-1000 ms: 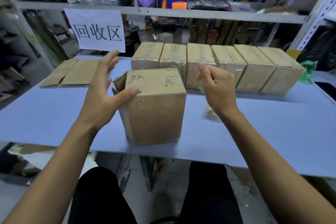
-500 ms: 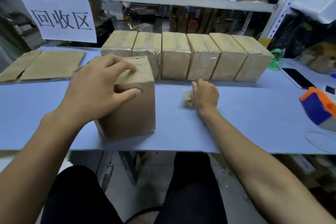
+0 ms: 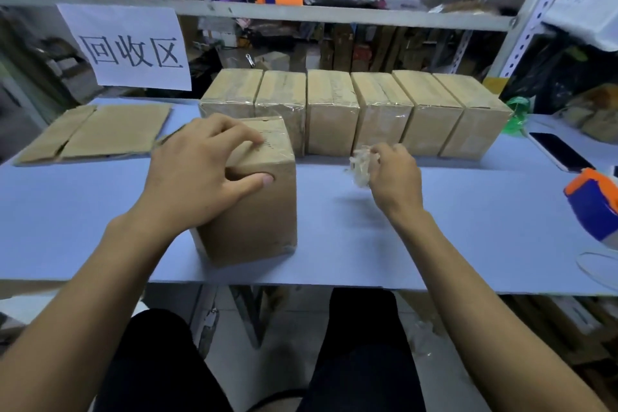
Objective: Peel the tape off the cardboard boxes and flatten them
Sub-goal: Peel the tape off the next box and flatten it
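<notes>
A brown cardboard box point(image 3: 257, 221) stands upright near the front edge of the blue table point(image 3: 451, 231). My left hand point(image 3: 197, 174) rests on its top, fingers spread over the lid and thumb pressed against the front face. My right hand point(image 3: 394, 174) hovers just above the table to the right of the box and pinches a crumpled wad of clear tape point(image 3: 361, 165). Behind them a row of several taped boxes point(image 3: 354, 117) stands side by side along the back of the table.
Flattened cardboard point(image 3: 97, 132) lies at the back left under a white paper sign point(image 3: 128, 47). A phone point(image 3: 558, 150) and an orange and blue tape dispenser point(image 3: 592, 207) sit at the right edge. A cluttered metal shelf point(image 3: 301, 15) runs behind.
My left hand came down onto the box top. My right hand dropped to the table, took hold of the tape wad and lifted it slightly.
</notes>
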Demonstrator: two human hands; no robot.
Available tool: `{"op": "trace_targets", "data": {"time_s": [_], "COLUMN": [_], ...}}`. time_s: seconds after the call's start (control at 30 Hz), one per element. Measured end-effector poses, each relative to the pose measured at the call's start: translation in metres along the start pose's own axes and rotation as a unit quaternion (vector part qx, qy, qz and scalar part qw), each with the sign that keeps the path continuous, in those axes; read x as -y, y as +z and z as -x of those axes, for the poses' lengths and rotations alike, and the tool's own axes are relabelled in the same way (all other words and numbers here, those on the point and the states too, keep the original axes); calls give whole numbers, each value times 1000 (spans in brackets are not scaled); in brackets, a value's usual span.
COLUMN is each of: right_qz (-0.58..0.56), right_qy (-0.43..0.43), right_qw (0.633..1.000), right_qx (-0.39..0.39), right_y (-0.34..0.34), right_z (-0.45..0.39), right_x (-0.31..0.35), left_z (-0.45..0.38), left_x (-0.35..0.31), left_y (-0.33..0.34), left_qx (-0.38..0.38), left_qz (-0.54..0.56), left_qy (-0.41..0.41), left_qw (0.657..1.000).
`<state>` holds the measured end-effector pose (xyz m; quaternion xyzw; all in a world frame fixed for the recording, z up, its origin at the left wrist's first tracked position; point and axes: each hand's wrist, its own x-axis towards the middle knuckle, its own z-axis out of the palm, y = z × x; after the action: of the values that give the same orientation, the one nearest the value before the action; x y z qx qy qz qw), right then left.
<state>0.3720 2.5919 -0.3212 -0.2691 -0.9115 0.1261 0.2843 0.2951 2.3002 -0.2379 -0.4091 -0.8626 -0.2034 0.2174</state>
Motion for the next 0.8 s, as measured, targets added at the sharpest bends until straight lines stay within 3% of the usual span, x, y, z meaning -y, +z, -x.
{"op": "trace_targets", "data": {"time_s": [0.1, 0.23, 0.3, 0.37, 0.43, 0.53, 0.67, 0.8], "right_qz": [-32, 57, 42, -45, -186, -359, -302, -276], "right_qy": [-6, 1, 0, -23, -65, -89, -105, -98], "right_qw": [999, 985, 985, 994, 979, 925, 915, 928], "right_qx": [-28, 162, 169, 94, 43, 88, 246, 232], "right_y": [-7, 7, 10, 3, -15, -51, -64, -51], "right_z": [-10, -8, -2, 0, -3, -19, -43, -49], "right_x": [18, 14, 13, 23, 50, 102, 136, 144], "left_z": [1, 3, 3, 3, 2, -1, -5, -14], "left_x": [-1, 2, 1, 2, 3, 6, 11, 13], "left_y": [-2, -3, -2, -1, -1, 0, -2, -8], "left_qx": [5, 14, 15, 12, 10, 13, 30, 71], "left_qz": [-11, -13, -15, -12, -6, -2, 17, 39], "left_qy": [8, 6, 2, 1, -1, 0, 14, 10], "left_qw": [1000, 1000, 1000, 1000, 1000, 1000, 999, 997]}}
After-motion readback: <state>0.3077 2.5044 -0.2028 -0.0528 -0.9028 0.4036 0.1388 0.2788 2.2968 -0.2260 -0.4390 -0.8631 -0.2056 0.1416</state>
